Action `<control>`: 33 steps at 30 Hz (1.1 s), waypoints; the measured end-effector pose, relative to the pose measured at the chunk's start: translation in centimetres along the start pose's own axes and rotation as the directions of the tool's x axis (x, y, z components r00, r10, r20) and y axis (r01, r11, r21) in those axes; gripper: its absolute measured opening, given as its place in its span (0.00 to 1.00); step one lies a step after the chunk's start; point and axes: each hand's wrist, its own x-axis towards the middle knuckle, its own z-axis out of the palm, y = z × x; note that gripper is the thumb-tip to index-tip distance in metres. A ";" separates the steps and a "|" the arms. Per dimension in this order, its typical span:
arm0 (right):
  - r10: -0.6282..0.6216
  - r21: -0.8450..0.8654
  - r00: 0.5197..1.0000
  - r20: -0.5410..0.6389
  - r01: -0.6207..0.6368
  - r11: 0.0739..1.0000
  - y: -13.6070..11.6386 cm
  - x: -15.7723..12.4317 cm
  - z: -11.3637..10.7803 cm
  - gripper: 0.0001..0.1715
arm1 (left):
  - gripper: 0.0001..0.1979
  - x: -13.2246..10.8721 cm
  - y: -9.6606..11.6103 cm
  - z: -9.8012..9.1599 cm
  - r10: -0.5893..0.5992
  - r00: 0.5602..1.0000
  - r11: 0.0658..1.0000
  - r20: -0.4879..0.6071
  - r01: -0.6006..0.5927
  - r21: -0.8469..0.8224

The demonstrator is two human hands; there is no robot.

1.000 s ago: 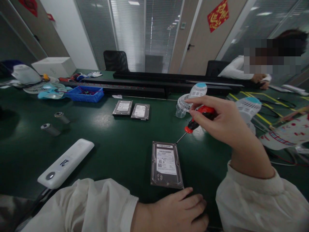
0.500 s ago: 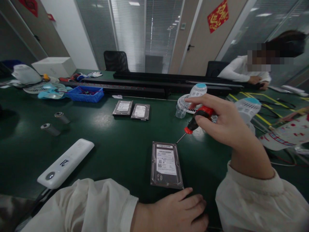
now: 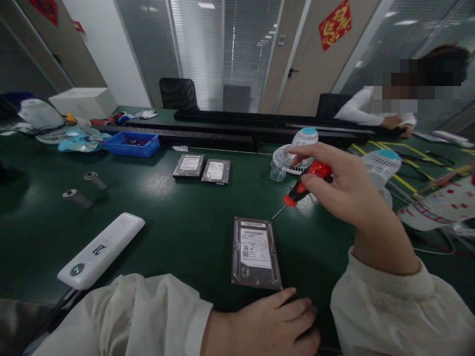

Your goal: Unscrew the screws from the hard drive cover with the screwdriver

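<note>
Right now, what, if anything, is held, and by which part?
The right hand holds the red-and-black screwdriver by its handle. The left hand lies by the grey rectangular hard drive; no grip shows.

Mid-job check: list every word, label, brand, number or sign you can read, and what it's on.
"21": on the white device, as seen from here.
Hard drive at the screwdriver: label print too small to read.
Left rear hard drive and right rear hard drive: labels too small.
Red door sign: gold characters, too blurred to read surely.
Upper-left red sign: cut off, unreadable.
</note>
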 end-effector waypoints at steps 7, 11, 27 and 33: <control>0.161 -0.274 0.987 -0.028 -0.162 0.948 0.0 0.1 0.5 0.26 | 0.16 0.0 0.2 0.2 -0.015 1.000 1.000 -0.026 0.016 0.013; 0.200 -0.451 0.975 -0.092 -0.220 0.865 0.5 0.0 0.2 0.25 | 0.16 0.0 0.1 0.1 -0.022 0.998 1.000 -0.059 0.022 0.005; 0.196 -0.203 0.980 0.024 -0.187 0.961 0.4 0.1 -0.3 0.21 | 0.17 0.0 0.0 -0.1 0.007 1.000 1.000 0.006 -0.007 0.011; 0.075 -0.037 0.995 0.062 -0.073 0.997 0.2 0.0 -0.6 0.21 | 0.16 -0.1 0.2 0.2 0.002 1.000 1.000 0.000 -0.002 0.017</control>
